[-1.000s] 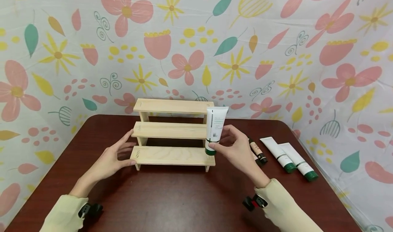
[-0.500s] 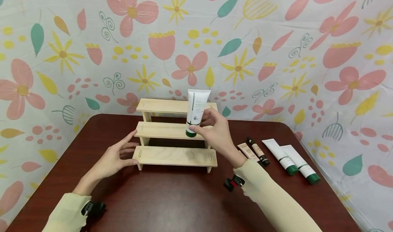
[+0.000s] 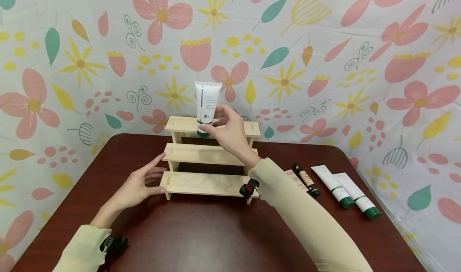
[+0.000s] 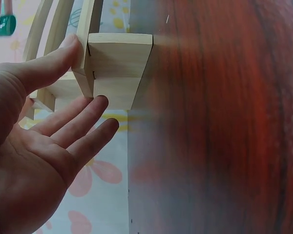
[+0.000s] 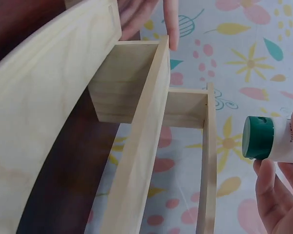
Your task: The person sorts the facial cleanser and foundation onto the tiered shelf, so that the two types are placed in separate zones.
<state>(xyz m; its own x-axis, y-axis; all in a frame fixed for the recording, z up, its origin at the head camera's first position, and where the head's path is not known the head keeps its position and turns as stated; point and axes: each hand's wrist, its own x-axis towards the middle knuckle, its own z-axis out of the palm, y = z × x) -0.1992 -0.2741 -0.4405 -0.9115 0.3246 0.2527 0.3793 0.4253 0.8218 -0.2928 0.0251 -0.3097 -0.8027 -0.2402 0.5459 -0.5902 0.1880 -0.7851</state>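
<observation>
A white squeeze tube with a green cap [image 3: 208,104] is upright, cap down, in front of the top step of the wooden three-step display rack [image 3: 209,184]. My right hand [image 3: 230,132] pinches it near the cap between thumb and fingers. In the right wrist view a gap shows between the green cap [image 5: 259,137] and the top step [image 5: 209,161]. My left hand [image 3: 135,186] touches the rack's left end, thumb at the bottom step and index finger at the middle one. Its fingers [image 4: 88,119] are fairly straight in the left wrist view.
To the right on the dark wooden table [image 3: 201,236] lie two more white tubes with green caps [image 3: 333,186] [image 3: 358,196]. Next to them are a beige tube with a black cap [image 3: 307,179] and a pinkish tube [image 3: 295,180], partly behind my right sleeve. A flowered cloth [image 3: 230,44] hangs behind.
My right hand has carried the white tube up and left, from beside the bottom step to the height of the top step. My left hand stays at the rack's left end.
</observation>
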